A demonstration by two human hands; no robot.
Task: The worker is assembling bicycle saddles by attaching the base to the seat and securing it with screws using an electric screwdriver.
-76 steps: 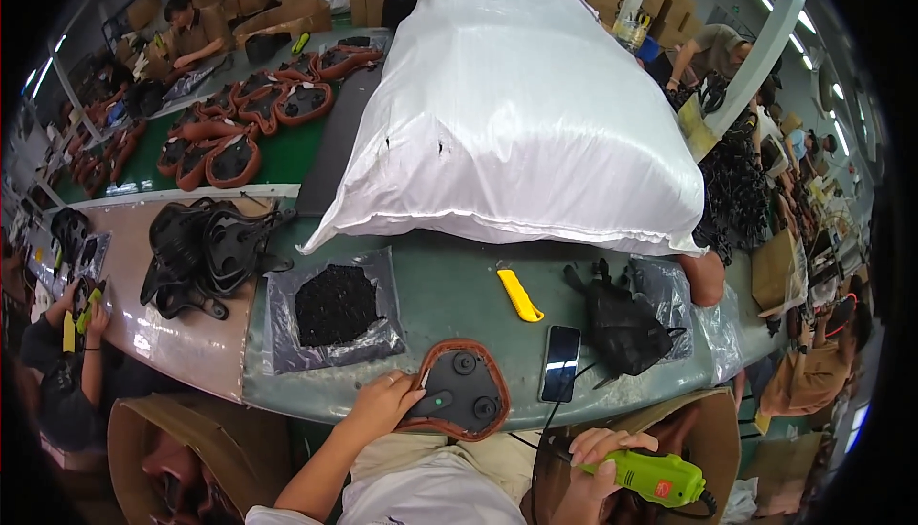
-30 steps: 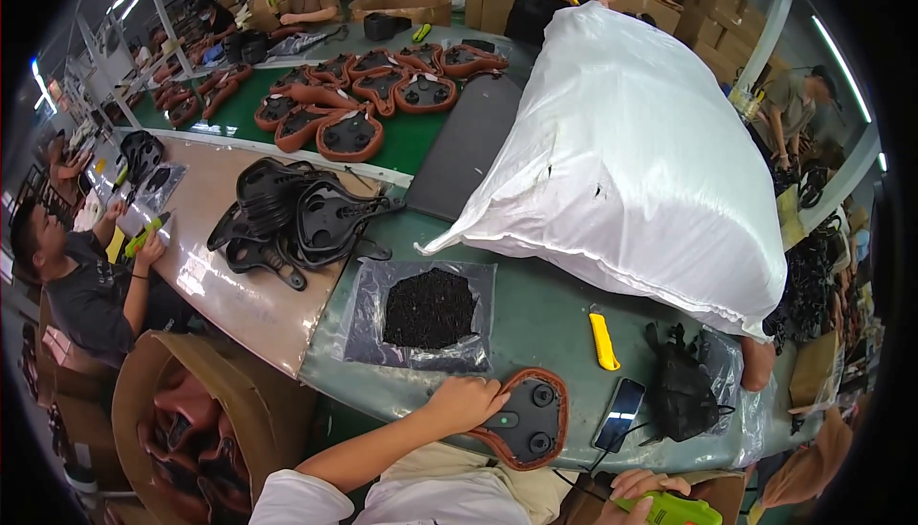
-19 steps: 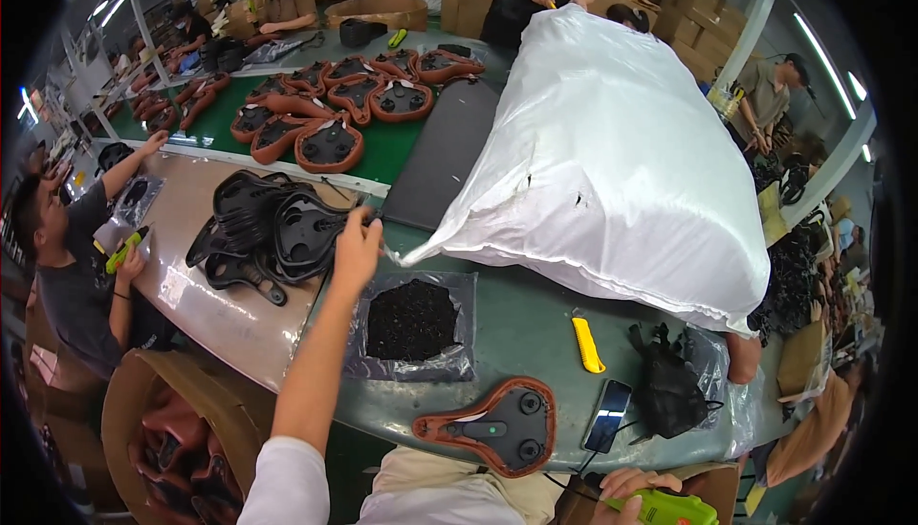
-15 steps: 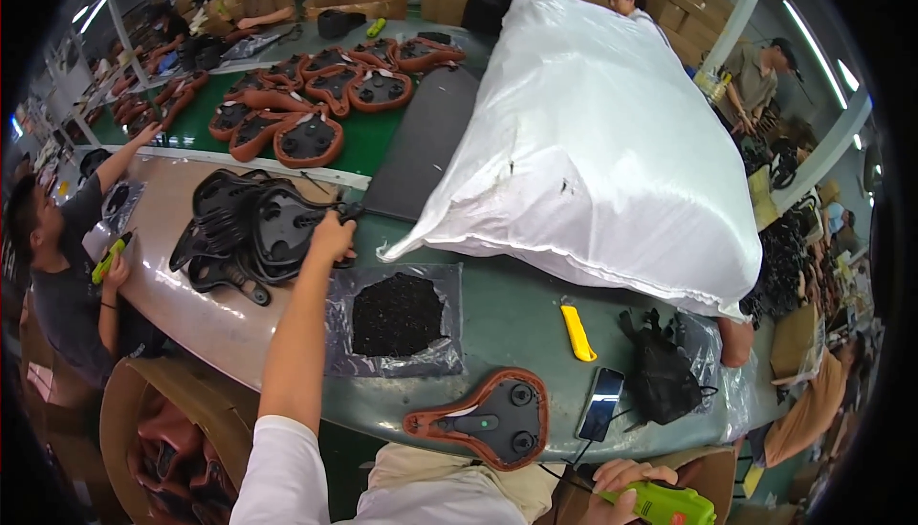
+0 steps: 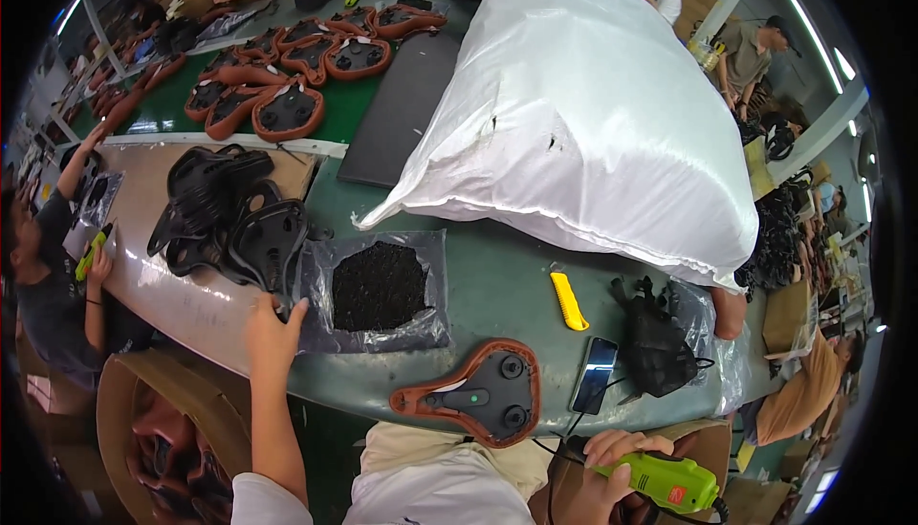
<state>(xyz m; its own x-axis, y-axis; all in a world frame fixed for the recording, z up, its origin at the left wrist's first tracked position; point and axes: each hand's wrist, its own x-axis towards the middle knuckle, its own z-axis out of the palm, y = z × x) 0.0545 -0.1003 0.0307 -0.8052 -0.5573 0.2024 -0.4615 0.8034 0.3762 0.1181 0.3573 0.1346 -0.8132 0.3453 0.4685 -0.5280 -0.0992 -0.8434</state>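
My left hand (image 5: 271, 332) pinches the narrow end of a black plastic bicycle saddle base (image 5: 270, 246), at the near side of a pile of similar bases (image 5: 206, 190). In my right hand (image 5: 607, 463), low at the table's near edge, is a lime-green corded power tool (image 5: 669, 483); its tip is hard to make out. Between my hands a brown-edged bicycle saddle (image 5: 478, 393) lies underside up, its black base showing two round mounts. Next to my left hand lies a clear plastic bag holding small black pieces (image 5: 380, 286).
A big white sack (image 5: 583, 133) covers the far middle of the table. A yellow utility knife (image 5: 569, 301), a phone (image 5: 595, 375) and a black bag (image 5: 658, 353) lie to the right. Brown saddles (image 5: 287, 109) sit beyond. A co-worker (image 5: 53, 276) stands left, near a cardboard box (image 5: 124, 401).
My left hand has come nearer, drawing a saddle base from the pile's far right side toward me. My right hand has risen slightly with the green tool. The whole view has shifted a little.
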